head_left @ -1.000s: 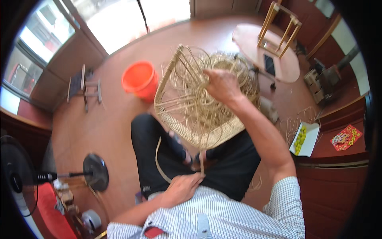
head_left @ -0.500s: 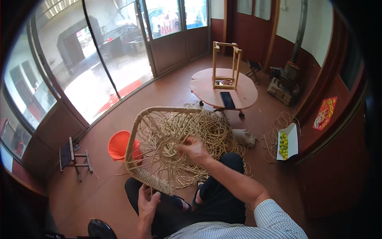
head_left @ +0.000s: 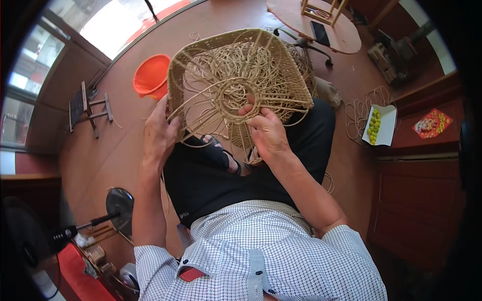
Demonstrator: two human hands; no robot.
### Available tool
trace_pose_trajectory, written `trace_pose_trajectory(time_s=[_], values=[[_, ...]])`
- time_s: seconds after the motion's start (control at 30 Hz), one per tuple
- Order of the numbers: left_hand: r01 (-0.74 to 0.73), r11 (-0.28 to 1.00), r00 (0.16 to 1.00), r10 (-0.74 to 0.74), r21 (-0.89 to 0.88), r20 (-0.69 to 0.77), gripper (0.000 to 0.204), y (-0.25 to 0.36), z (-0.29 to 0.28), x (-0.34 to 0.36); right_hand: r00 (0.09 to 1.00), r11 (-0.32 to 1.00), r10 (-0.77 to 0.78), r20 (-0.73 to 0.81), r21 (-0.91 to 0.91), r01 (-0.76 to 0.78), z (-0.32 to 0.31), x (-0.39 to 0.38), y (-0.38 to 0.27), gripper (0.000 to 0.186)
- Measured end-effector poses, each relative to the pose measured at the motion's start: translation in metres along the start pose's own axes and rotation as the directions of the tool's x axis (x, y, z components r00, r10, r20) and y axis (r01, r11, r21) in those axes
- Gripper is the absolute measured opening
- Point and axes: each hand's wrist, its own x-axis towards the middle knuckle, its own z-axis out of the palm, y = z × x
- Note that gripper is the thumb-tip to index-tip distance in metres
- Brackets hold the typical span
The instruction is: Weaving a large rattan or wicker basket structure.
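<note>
A squarish frame wrapped in woven tan cord (head_left: pixel 293 70) is held above my lap. In its middle sits a round braided ring (head_left: pixel 221 103), joined to the sides by bundles of straight cords. My left hand (head_left: pixel 159 131) has its fingers closed around the left edge of the frame, by the loose cord strands there. My right hand (head_left: pixel 269 133) grips the near right part of the ring, with fingertips poking up through its opening. Behind the frame, a heap of loose straw cord (head_left: pixel 256 65) shows through the gaps and is partly hidden.
An orange bucket (head_left: pixel 151 75) and a folding stool (head_left: pixel 90 108) stand to the left. Ahead right is a round table (head_left: pixel 346 42) bearing a phone (head_left: pixel 320 32). A white tray (head_left: pixel 387 120) with yellow-green fruit lies right; a black fan (head_left: pixel 30 231) stands lower left.
The frame has turned from steeply tilted to facing me more squarely. My left hand has moved from its near edge up to its left side. My view has tipped downward.
</note>
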Motion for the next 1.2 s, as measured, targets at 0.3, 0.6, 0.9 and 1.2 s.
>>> trace_pose_trajectory(time_s=[0.3, 0.6, 0.9, 1.2], values=[[0.044, 0.989, 0.992, -0.025, -0.144, 0.126, 0.062, -0.001, -0.022, 0.018, 0.995, 0.968, 0.094, -0.023, 0.237, -0.085, 0.011, -0.041, 0.042, 0.073], [-0.349, 0.929, 0.937, 0.341, 0.125, 0.077, 0.051, -0.018, 0.008, 0.050, 0.948, 0.866, 0.303, -0.095, 0.443, -0.232, -0.025, -0.039, 0.083, 0.062], [-0.199, 0.980, 0.954, 0.196, -0.009, 0.228, 0.051, -0.022, 0.004, 0.058, 0.883, 0.887, 0.460, -0.094, 0.008, -0.462, -0.022, -0.079, 0.030, 0.076], [-0.193, 0.981, 0.953, 0.178, 0.038, 0.246, 0.051, -0.029, 0.004, 0.073, 0.724, -0.017, -0.571, 0.387, -0.887, 0.461, -0.041, -0.016, -0.032, 0.044]])
